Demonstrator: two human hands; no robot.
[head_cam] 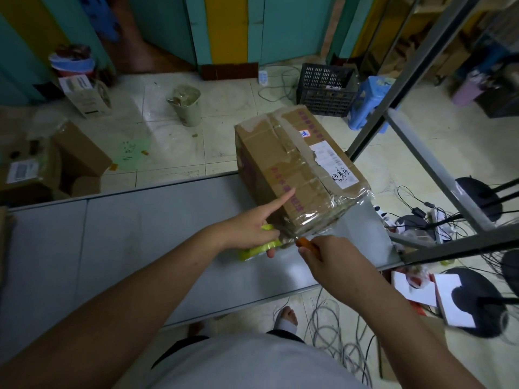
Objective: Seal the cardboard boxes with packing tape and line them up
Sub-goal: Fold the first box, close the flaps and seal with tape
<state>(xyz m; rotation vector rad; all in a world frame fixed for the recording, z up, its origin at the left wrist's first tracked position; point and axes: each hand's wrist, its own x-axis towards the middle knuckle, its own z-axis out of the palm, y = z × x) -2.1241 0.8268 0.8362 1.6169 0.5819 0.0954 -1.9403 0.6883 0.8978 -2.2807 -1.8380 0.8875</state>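
Cardboard box [297, 169] sits at the far right end of the grey table [126, 234], lying at a slant to the table's edge with one corner towards the person. Its top carries a torn white label [334, 164] with handwriting. Glossy clear tape [323, 217] is wrapped over the near end, wrinkled and loose at the corner.

The left hand [250, 228] is at that near corner. Its index finger is stretched out straight with the tip on the box's side, and the other fingers curl round a yellow-green tape roll [259, 248], which is low on the table just beside the box. The right hand [331, 259] is closed round an orange-handled tool [304, 243], whose tip meets the tape at the box's lower corner (the blade itself is too small to make out).

On the tiled floor beyond the table stand a pale green bin [188, 105], a black crate [325, 89] and a blue stool [370, 101]. More floor boxes [81, 153] are heaped at the left. Grey cables [331, 327] coil on the floor near the person's feet.
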